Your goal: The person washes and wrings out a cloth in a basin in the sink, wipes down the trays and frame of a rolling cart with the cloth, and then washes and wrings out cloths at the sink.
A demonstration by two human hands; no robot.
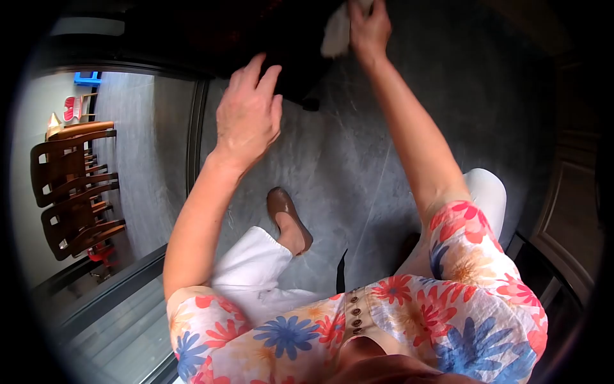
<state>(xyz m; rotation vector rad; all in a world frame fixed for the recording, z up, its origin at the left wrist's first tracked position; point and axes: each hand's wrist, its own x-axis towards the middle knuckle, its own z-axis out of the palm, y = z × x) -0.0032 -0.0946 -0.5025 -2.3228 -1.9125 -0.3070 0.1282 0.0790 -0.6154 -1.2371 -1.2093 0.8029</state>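
The right hand [369, 32] was at the top edge of the view, its grip closed on a white, soft-looking cloth [337, 33], part of which was cut off by the edge. The cloth hung beside a large dark thing [275, 32], too dark to make out. The left hand [247, 115] was held lower, its grip open and the fingers spread, near the lower edge of that dark thing; whether they touched it could not be told.

Below the hands lay a grey floor [339, 144], with a brown shoe [288, 214] on one foot. The person wore white trousers [249, 265] and a shirt [288, 333] with red, blue and orange flowers and a row of buttons [357, 312].

To the left, beyond a dark frame [196, 137], stood brown wooden chairs [69, 173]. Farther back were a blue thing [87, 79] and a red-and-white thing [72, 109]; any lettering on them was too small to read. A panelled wooden surface [569, 221] stood at the right.
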